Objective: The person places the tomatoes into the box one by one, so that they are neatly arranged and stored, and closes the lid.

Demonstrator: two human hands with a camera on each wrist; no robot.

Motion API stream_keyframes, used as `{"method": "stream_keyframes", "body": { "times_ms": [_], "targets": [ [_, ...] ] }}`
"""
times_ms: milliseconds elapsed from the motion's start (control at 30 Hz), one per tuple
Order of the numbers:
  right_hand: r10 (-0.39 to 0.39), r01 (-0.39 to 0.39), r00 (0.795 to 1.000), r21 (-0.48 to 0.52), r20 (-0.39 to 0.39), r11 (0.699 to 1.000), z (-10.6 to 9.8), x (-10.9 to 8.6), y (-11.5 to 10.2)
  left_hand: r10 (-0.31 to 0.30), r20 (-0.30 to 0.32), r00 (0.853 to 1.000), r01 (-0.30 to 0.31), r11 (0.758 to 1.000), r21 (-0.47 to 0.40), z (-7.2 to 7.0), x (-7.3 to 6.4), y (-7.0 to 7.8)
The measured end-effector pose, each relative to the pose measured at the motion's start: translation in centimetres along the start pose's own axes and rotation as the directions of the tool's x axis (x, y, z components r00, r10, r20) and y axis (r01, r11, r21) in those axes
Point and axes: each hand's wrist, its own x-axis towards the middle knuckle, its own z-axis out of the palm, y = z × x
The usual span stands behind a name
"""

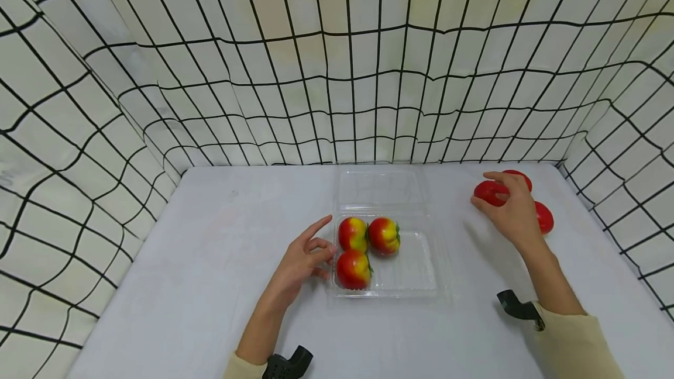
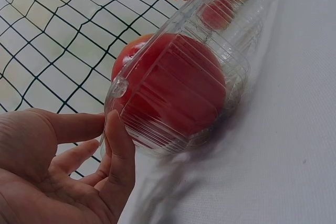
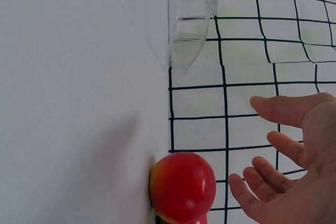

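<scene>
A clear plastic clamshell box (image 1: pixel 416 265) lies on the table, its lid (image 1: pixel 381 189) folded back. Three red-and-yellow fruits that look like apples (image 1: pixel 354 269) sit in its left part. My left hand (image 1: pixel 301 265) pinches the box's left rim between thumb and finger; the left wrist view shows one apple (image 2: pixel 173 82) close behind that wall. At the right, my right hand (image 1: pixel 513 212) hovers over a small group of red apples (image 1: pixel 544 217), fingers spread and slightly bent. A gap shows between this hand (image 3: pixel 299 166) and the apple (image 3: pixel 182 187) in the right wrist view.
A white-covered table (image 1: pixel 221 285) carries everything. Black netting (image 1: pixel 363 75) rises behind the table and along both sides. Each wrist wears a black camera mount (image 1: pixel 518 306).
</scene>
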Motion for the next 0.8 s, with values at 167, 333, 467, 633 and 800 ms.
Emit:
{"method": "stream_keyframes", "body": {
  "times_ms": [167,333,467,633,800],
  "targets": [
    [0.035,-0.035,0.999,-0.019,0.009,0.999,-0.3,0.3,0.7,0.001,-0.003,1.000,-0.001,1.000,0.006,0.0,0.1,0.0],
    [0.044,-0.044,0.999,-0.020,0.006,0.999,-0.2,0.5,1.0,0.004,-0.012,1.000,-0.004,1.000,0.012,0.0,0.1,0.0],
    [0.050,-0.050,0.999,-0.020,-0.002,0.999,-0.1,0.5,1.3,0.000,-0.011,1.000,0.000,1.000,0.008,0.0,0.1,0.0],
    [0.069,-0.070,0.998,-0.025,-0.011,0.997,-0.1,0.5,1.7,-0.007,-0.004,1.000,0.007,1.000,0.001,0.0,0.1,-0.1],
    [0.096,-0.096,0.995,-0.005,-0.002,0.995,-0.1,0.7,1.9,0.000,-0.007,1.000,0.000,1.000,0.005,0.0,0.1,-0.1]
  ]
}}
